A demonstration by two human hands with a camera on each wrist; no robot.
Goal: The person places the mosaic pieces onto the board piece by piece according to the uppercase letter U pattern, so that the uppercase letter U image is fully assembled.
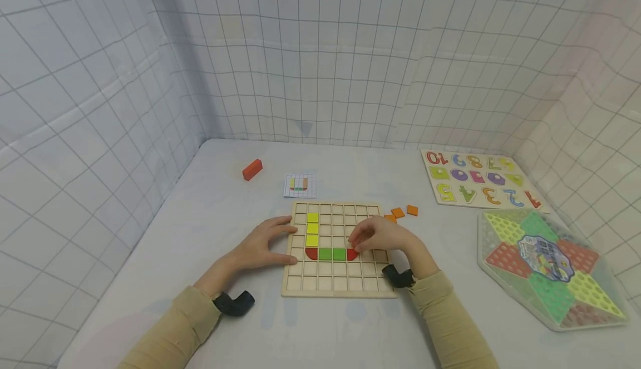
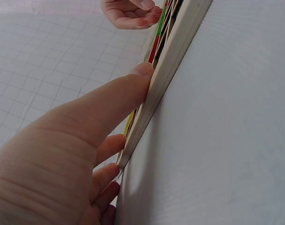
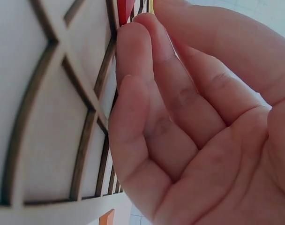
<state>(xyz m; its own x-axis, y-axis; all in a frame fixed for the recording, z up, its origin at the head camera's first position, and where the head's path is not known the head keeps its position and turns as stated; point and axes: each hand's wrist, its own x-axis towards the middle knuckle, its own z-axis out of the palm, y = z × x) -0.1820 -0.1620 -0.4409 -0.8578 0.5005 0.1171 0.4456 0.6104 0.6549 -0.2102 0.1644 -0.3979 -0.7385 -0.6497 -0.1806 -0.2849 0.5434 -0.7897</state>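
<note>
A wooden grid board (image 1: 340,294) lies flat on the table. A column of yellow tiles (image 1: 312,229), a red tile with a rounded corner (image 1: 311,254) and two green tiles (image 1: 332,254) sit in its cells. My right hand (image 1: 380,234) is over the board, fingers curled, thumb and fingertips at a second red tile (image 1: 353,255) beside the green ones. That tile (image 3: 125,10) shows only partly in the right wrist view, and the fingertip contact is cut off there. My left hand (image 1: 257,245) rests against the board's left edge, thumb (image 2: 142,70) touching the rim, fingers spread.
Several orange tiles (image 1: 398,212) lie off the board's upper right corner. Behind the board are a small pattern card (image 1: 300,186) and a red-orange block (image 1: 252,170). At right sit a number puzzle board (image 1: 481,178) and a hexagonal game box (image 1: 548,269). Gridded cloth walls surround the table.
</note>
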